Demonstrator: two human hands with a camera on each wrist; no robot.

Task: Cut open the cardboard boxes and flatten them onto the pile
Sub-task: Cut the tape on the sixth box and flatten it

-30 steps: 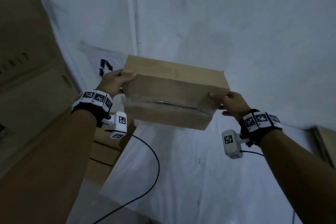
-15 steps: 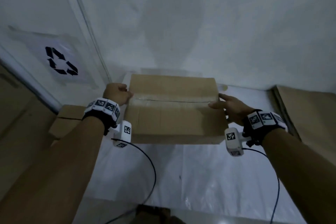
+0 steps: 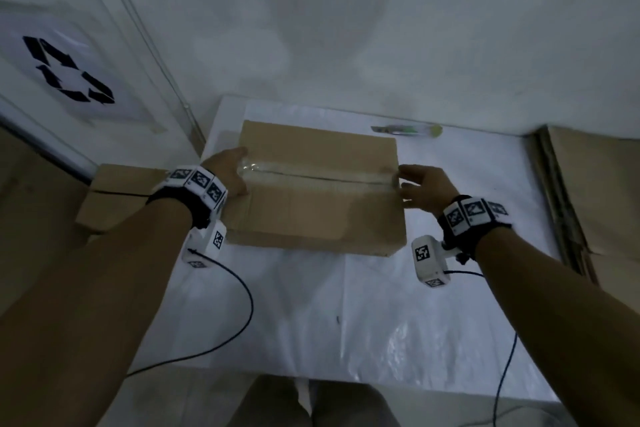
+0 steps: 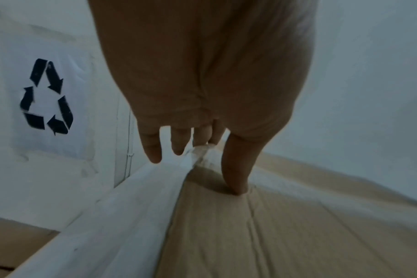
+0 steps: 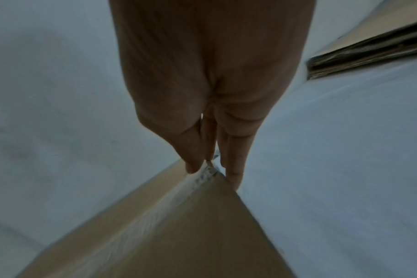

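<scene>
One sealed cardboard box (image 3: 318,187) sits on the white plastic-covered surface (image 3: 346,315), clear tape (image 3: 311,177) running along its top seam, flaps closed. Two hands on it, one per end. Left hand (image 3: 227,172) at the left end: thumb (image 4: 236,169) pressed on the top face, the other fingers (image 4: 152,146) straight and hanging past the edge, so laid against the box, not clenched. Right hand (image 3: 424,189) at the right end: fingers loosely extended, tips at the top right edge by the tape end; the right wrist view shows them around the corner, but real grip vs mere touch is hard to tell.

One utility knife (image 3: 405,130) with a green body lies on the surface behind the box, near the wall, apart from both hands. Blurred, blade state unreadable.

One pile of flattened cardboard (image 3: 595,191) at the right, cut off by the frame; sheet count not readable. One more box (image 3: 114,198) low at left, partly hidden by the left forearm. One recycling sign (image 3: 67,69) on the left wall. All views dim and motion-blurred.
</scene>
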